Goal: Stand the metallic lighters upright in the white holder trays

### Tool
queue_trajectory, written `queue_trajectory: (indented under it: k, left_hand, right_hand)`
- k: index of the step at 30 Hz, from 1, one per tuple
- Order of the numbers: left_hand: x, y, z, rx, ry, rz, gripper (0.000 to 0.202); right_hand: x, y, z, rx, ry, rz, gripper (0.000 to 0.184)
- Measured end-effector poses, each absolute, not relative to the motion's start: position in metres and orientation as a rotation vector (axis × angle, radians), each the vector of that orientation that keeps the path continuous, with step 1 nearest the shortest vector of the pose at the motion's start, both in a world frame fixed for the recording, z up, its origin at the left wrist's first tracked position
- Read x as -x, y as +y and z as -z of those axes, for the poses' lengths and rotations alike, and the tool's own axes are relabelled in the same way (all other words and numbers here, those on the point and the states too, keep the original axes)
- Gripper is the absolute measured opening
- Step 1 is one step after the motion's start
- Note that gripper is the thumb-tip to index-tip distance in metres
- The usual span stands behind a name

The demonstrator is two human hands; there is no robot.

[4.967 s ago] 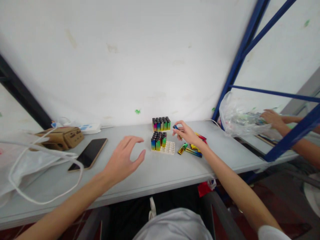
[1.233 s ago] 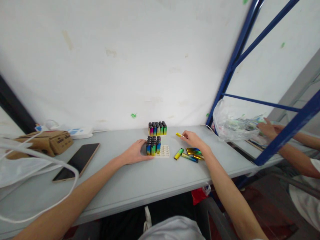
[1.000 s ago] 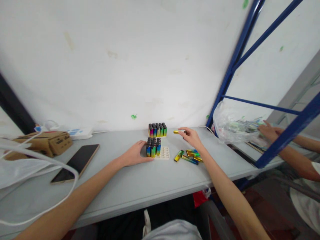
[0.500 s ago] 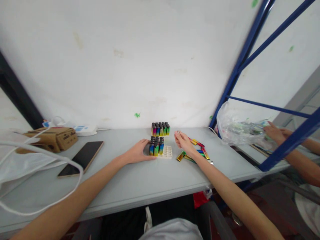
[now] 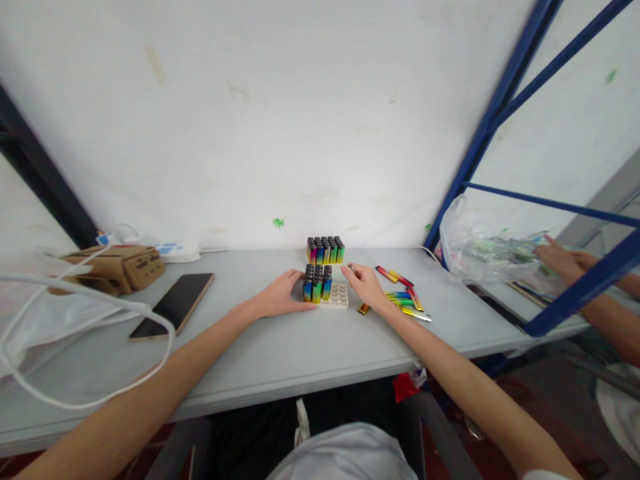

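My left hand [image 5: 277, 295] cups the left side of a white tray [image 5: 341, 303], thumb along the front and fingers behind. Upright black-topped lighters [image 5: 317, 288], with shiny blue, green and yellow bodies, fill the tray's left part. Bare round sockets show on its right. Just right of the tray, my right hand [image 5: 366, 285] is closed in a pinch around a lighter [image 5: 351, 267]; only its small dark, metallic end shows, and the fingers cover the rest. Loose lighters [image 5: 411, 299] in red, yellow, green and blue lie beyond the right wrist.
Behind the tray stands another block of upright lighters [image 5: 326, 251] near the wall. On the left are a phone [image 5: 175, 303], a cardboard box [image 5: 125, 267] and a white cable [image 5: 160, 320]. A blue metal frame [image 5: 480, 133] and plastic bag [image 5: 465, 243] stand right, near another person's hands [image 5: 560, 260].
My right hand has come down and left, closer to the tray's right side, with its pinch kept. My left hand stays at the tray. The view has shifted slightly.
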State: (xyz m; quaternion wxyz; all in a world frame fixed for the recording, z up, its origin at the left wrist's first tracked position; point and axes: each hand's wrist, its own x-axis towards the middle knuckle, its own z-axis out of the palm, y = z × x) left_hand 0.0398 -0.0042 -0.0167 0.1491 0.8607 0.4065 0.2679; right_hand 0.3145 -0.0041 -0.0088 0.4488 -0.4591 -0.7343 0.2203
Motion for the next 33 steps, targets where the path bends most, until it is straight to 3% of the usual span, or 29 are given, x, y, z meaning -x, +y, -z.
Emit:
queue_trajectory:
  k: [16,22,33]
  left_hand:
    - [-0.039,-0.006,0.016,-2.492,1.178,-0.742,0.072]
    - [-0.039,-0.004,0.017,-2.477,1.162,-0.745,0.073]
    - [-0.039,-0.003,0.021,-2.480,1.137,-0.765,0.073]
  right_hand:
    - [-0.318,-0.014,-0.003,1.084,-2.040,-0.485,0.040]
    - [-0.323,-0.018,-0.010,0.944,-2.246,-0.238,0.048]
    - [-0.317,-0.019,-0.002,0.887,-2.302,-0.532,0.047]
